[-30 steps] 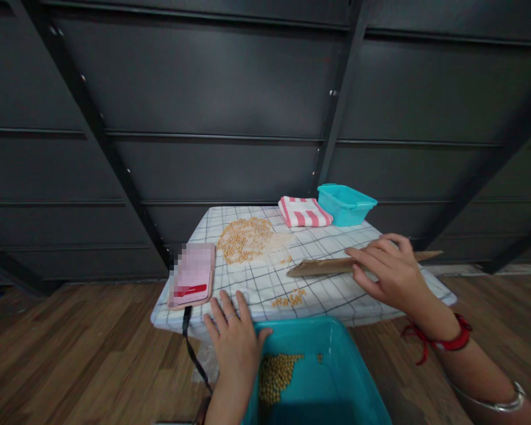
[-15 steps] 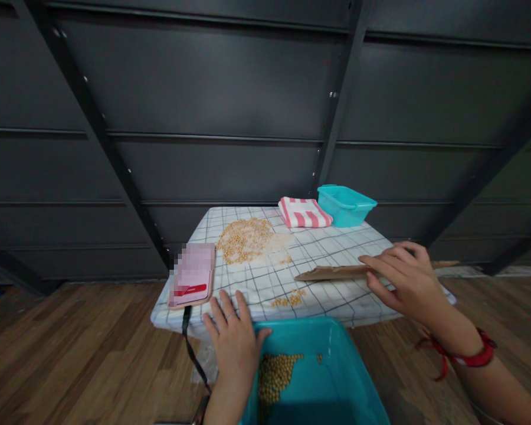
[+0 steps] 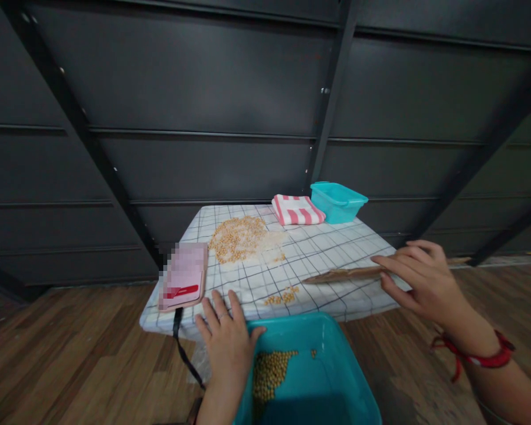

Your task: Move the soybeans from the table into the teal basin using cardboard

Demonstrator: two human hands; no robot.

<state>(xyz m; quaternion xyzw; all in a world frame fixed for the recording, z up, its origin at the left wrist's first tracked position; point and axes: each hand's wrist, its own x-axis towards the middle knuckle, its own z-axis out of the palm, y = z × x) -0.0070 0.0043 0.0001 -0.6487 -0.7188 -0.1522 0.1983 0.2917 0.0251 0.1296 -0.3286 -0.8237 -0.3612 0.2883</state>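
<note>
My right hand (image 3: 422,283) grips one end of a flat brown cardboard strip (image 3: 343,275) that lies over the right edge of a small table with a checked cloth (image 3: 327,248). My left hand (image 3: 228,342) rests on the near table edge, fingers spread, with its thumb on the rim of a teal tub (image 3: 336,354) that holds yellow beans (image 3: 269,372). A few loose beans (image 3: 282,295) lie near the front edge. A larger bean pile (image 3: 236,236) mixed with white grains sits further back.
A pink phone (image 3: 183,274) with a black cable lies at the table's left front. A red-and-white striped cloth (image 3: 297,209) and a small teal box (image 3: 337,202) stand at the back. Behind is a dark panelled wall; the floor is wooden.
My right hand has drawn the cardboard strip to the right, away from the loose beans. My left hand has stayed on the tub rim. The view shifted slightly.
</note>
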